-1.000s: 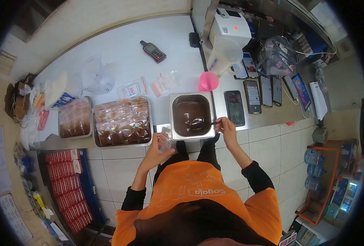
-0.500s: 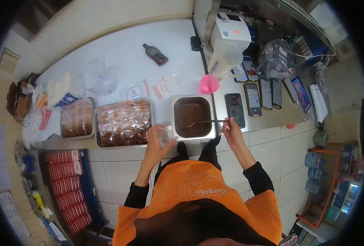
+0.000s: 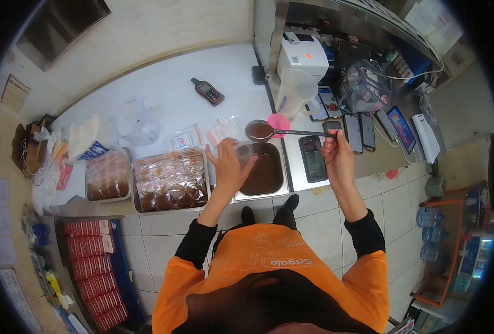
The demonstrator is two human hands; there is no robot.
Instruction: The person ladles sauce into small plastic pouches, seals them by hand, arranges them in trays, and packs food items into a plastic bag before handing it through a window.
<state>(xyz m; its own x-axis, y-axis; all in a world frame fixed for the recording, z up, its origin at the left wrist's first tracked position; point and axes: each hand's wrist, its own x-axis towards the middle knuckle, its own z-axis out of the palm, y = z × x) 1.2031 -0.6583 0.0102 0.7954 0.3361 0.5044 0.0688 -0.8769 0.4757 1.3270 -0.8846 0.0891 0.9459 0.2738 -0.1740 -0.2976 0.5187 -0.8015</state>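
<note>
My right hand (image 3: 337, 158) grips the dark handle of a ladle (image 3: 300, 132), its round bowl full of brown sauce and raised over the far edge of a steel pan (image 3: 286, 172). Brown sauce (image 3: 262, 173) fills much of that pan. Against the pan's left side, my left hand (image 3: 229, 167) is closed around a small clear plastic cup (image 3: 245, 151), just below the ladle's bowl. A pink funnel (image 3: 279, 123) is partly covered by the ladle. Left of my left hand, a metal tray (image 3: 209, 192) holds several sealed bags of brown sauce (image 3: 172, 177).
A smaller tray of bags (image 3: 108, 177) sits farther left. Behind lie a handheld meter (image 3: 208, 92), plastic packets (image 3: 184, 137) and a clear jug (image 3: 136, 122). To the right are a measuring jug (image 3: 296, 92), a white printer (image 3: 304, 58) and several phones (image 3: 312, 158).
My right hand has lifted the ladle out of the sauce, its bowl now full and above the pan. The left hand has moved the cup up and right, over the pan's edge.
</note>
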